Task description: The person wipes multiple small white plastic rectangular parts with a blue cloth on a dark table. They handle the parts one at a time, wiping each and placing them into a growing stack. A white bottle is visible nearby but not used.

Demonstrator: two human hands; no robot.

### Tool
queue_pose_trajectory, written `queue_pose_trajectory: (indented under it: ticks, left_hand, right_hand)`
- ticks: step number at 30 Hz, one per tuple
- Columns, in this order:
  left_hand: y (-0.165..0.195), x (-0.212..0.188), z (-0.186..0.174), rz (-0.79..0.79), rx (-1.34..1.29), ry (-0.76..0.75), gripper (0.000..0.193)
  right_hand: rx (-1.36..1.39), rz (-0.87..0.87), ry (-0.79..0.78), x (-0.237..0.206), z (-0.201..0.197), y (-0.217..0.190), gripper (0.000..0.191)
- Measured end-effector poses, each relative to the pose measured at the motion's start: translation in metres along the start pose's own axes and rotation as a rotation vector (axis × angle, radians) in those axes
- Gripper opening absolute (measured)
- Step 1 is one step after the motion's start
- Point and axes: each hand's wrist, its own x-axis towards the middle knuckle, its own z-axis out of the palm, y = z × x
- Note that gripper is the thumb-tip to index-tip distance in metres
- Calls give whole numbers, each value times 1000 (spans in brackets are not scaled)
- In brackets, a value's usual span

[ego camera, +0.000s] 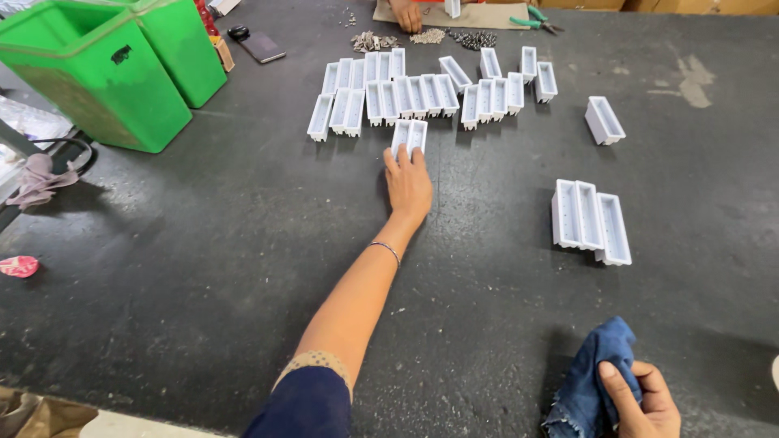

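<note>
I see a wide dark speckled stone-like surface (203, 268) filling the view. Far left on it stand two bright green plastic bins (105, 73), side by side. Beyond centre lies a loose double row of small white rectangular plastic trays (430, 89), open side up, long axes mostly running away from me. A separate set of three white trays (591, 219) sits on the right, touching one another, and a single white tray (605, 120) lies alone further right, slightly skewed.

My left hand (408, 185) is stretched out flat, palm down, fingers (406, 158) held together and extended, not curled round anything. Their tips touch the near short end of a pair of white trays (409, 135) lying side by side, just in front of the main row. That pair lies straight ahead of the fingertips, long axis in line with my forearm, pointing away from me. The left hand is far nearer to it than the right.

My right hand (641, 401) is at the near right edge, well apart from all trays, fingers closed round a crumpled blue denim cloth (596, 377).

Far edge: another person's hand (406, 15) on a brown cardboard sheet (479, 15), green-handled pliers (531, 20), small heaps of metal parts (422, 36). A dark phone (261, 46) lies near the bins.
</note>
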Motion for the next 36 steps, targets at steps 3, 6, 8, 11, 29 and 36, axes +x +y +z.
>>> queue_pose_trajectory:
  ticks: [3, 6, 8, 11, 29, 36]
  left_hand:
    - [23, 5, 9, 5, -67, 6, 34]
    - [40, 15, 21, 16, -98, -13, 34]
    - [50, 22, 32, 9, -101, -34, 36]
    - [60, 34, 46, -26, -103, -68, 43]
    - [176, -80, -88, 584, -703, -199, 35]
    - [138, -118, -155, 523, -829, -381, 23]
  right_hand:
    - [-66, -52, -11, 9, -8, 13, 9]
    - [-86, -32, 8, 15, -9, 18, 9]
    - [-55, 25, 11, 17, -7, 15, 12]
    - [-111, -51, -19, 14, 3, 2, 11]
    - [130, 91, -49, -50, 38, -85, 15]
    - [147, 25, -60, -64, 34, -90, 14]
